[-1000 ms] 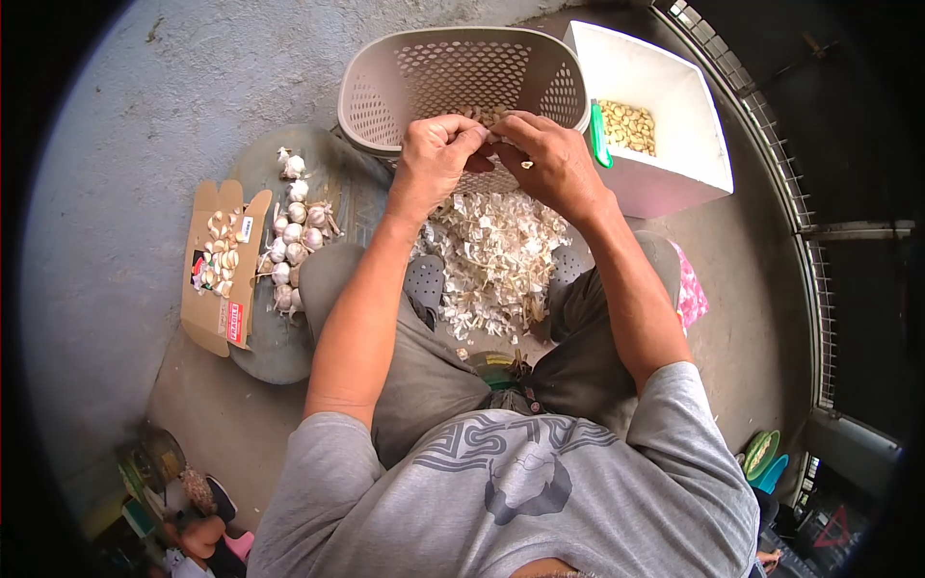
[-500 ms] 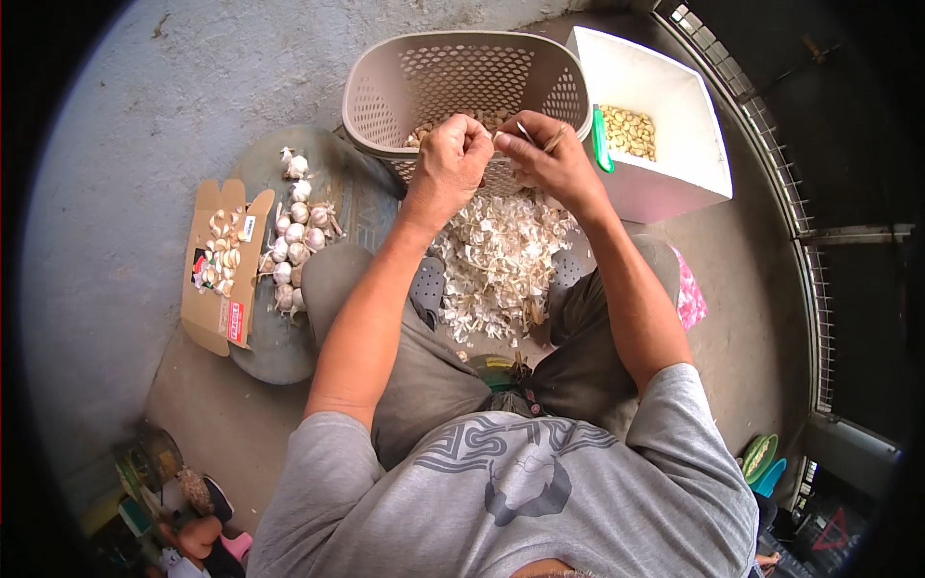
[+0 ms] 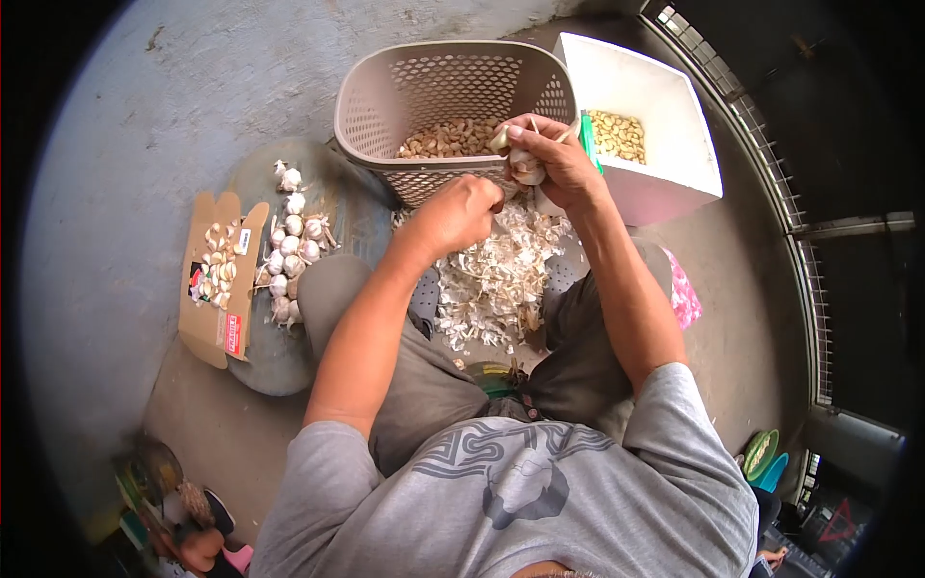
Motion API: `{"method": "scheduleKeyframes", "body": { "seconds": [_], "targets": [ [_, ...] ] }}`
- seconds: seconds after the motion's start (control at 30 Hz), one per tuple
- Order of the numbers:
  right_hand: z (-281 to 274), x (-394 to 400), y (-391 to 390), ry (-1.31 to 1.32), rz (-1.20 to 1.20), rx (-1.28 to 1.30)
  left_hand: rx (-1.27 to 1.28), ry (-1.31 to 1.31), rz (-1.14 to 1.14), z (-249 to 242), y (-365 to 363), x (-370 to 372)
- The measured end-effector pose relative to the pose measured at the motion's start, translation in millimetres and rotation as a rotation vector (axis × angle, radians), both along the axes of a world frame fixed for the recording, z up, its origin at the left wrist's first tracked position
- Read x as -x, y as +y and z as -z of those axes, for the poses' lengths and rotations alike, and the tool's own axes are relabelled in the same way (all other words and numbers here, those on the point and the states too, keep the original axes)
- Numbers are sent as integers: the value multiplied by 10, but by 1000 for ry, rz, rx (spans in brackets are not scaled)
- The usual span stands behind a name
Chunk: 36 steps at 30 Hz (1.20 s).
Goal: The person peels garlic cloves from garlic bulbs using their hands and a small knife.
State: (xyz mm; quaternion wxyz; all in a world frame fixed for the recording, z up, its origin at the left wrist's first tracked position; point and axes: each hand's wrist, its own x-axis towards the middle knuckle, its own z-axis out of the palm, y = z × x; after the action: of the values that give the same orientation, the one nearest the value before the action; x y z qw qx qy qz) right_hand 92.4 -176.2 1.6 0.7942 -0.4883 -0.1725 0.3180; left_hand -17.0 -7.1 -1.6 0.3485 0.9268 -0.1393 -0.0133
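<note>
My right hand (image 3: 559,164) is closed on a garlic bulb (image 3: 527,168), with a pale clove between its fingertips, above the near right rim of the basket (image 3: 347,116). Lower and to the left, my left hand (image 3: 458,214) is closed with its fingers curled under, over the near side of the basket; what it holds, if anything, is hidden. Brown-skinned pieces (image 3: 448,140) lie inside the basket. Below both hands, a heap of papery garlic skins (image 3: 491,279) covers the floor between my feet.
A white box (image 3: 665,173) with peeled cloves (image 3: 617,137) and a green-handled tool (image 3: 588,140) at its edge stands right. Left, a round stool (image 3: 275,371) bears garlic bulbs (image 3: 292,245) and a cardboard box (image 3: 202,332) with cloves. Another person's arm (image 3: 200,549) shows lower left.
My hands have moved apart: the left went down toward the skins, while the right turned and now shows the bulb. More of the basket's contents is visible.
</note>
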Motion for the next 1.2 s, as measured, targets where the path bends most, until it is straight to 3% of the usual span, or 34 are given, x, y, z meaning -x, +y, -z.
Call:
{"method": "scheduleKeyframes", "body": {
  "seconds": [0.2,0.27,0.33,0.4,0.5,0.67,0.77,0.9,1.0,1.13,1.2],
  "targets": [
    [-33,-58,-72,14,-44,62,-155,13,-23,-3,-72,28],
    [-116,-140,-178,65,96,-64,-204,-6,-15,2,-35,29],
    [-94,-344,-299,330,328,-420,-213,-22,-13,19,-20,44],
    [75,-537,-460,427,427,-461,-191,-46,-11,-2,-17,32],
    [282,-501,-303,430,356,-240,-42,-206,-164,-73,-97,-16],
    [-22,134,143,98,124,19,303,-336,-299,-135,-86,-124],
    [17,183,172,50,12,-121,377,-353,-337,-83,14,-158],
    [-61,190,191,-38,56,-132,945,-29,-274,-117,72,-147],
    [-51,132,121,-88,55,-89,1190,179,-293,-173,142,-161],
    [-31,23,60,-90,24,42,875,-80,-296,-58,64,-223],
    [-18,88,110,-15,39,-11,798,-180,-348,17,35,-242]
  ]
}}
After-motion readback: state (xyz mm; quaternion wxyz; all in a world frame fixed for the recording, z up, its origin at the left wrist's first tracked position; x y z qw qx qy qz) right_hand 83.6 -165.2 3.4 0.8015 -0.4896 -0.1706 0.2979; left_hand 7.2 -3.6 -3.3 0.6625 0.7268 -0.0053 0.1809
